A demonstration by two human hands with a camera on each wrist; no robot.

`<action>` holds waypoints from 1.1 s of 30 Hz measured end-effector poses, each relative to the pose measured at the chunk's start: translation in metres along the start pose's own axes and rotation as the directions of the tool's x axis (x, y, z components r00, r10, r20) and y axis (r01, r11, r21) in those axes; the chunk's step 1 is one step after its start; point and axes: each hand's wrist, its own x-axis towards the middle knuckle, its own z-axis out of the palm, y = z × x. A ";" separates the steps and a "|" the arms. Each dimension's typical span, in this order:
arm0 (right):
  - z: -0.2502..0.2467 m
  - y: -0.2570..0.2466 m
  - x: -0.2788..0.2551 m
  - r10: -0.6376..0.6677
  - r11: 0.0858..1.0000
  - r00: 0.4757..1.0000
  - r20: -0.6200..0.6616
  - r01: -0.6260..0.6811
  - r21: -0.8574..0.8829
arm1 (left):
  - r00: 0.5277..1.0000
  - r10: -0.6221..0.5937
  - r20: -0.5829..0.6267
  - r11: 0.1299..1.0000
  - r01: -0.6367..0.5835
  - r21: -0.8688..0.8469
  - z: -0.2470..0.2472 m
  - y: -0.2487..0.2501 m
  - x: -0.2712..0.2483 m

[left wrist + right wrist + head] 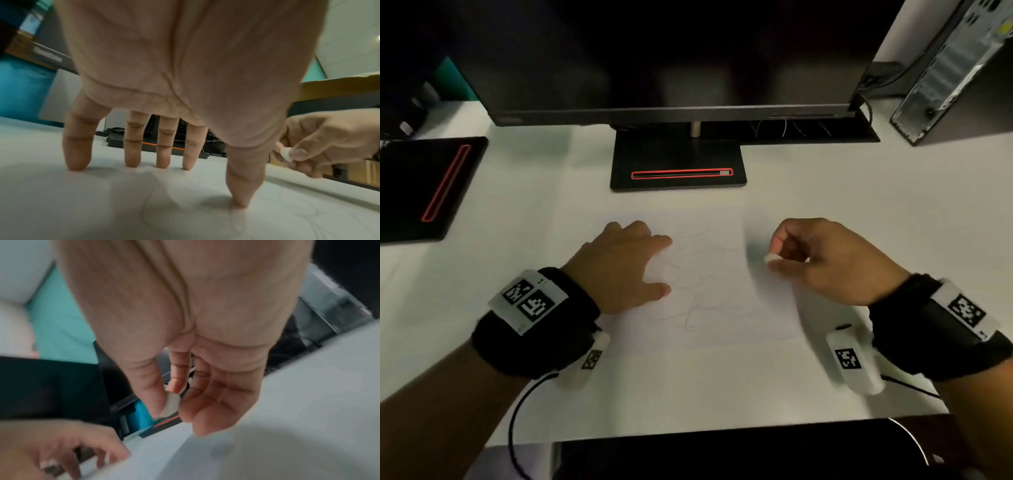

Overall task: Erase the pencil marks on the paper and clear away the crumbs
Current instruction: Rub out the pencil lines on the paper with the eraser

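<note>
A white sheet of paper with faint grey pencil scribbles lies on the white desk in front of me. My left hand presses on the paper's left part, its straight spread fingertips and thumb touching the sheet. My right hand hovers over the paper's right edge, off the sheet. It pinches a small white eraser between thumb and fingers; that eraser also shows in the right wrist view and, as a white eraser, in the left wrist view. No crumbs are visible.
A dark monitor stands behind the paper on a black base with a red-rimmed slot. Another black stand base lies at the left. A computer tower stands at the back right. The desk's front edge is near my wrists.
</note>
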 end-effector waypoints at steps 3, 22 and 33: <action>-0.001 -0.004 0.003 -0.063 0.973 0.998 -0.001 0.061 -0.221 | 1.000 -0.030 -0.001 1.000 0.030 -0.002 0.003 0.004 -0.001; 0.000 0.009 0.023 -0.040 0.981 0.992 0.119 0.062 -0.186 | 0.999 0.000 0.049 0.999 -0.001 0.039 0.009 0.016 -0.004; 0.002 0.007 0.024 -0.095 0.910 0.984 0.152 0.147 -0.388 | 0.995 0.085 0.045 0.994 -0.088 0.070 0.018 0.037 0.016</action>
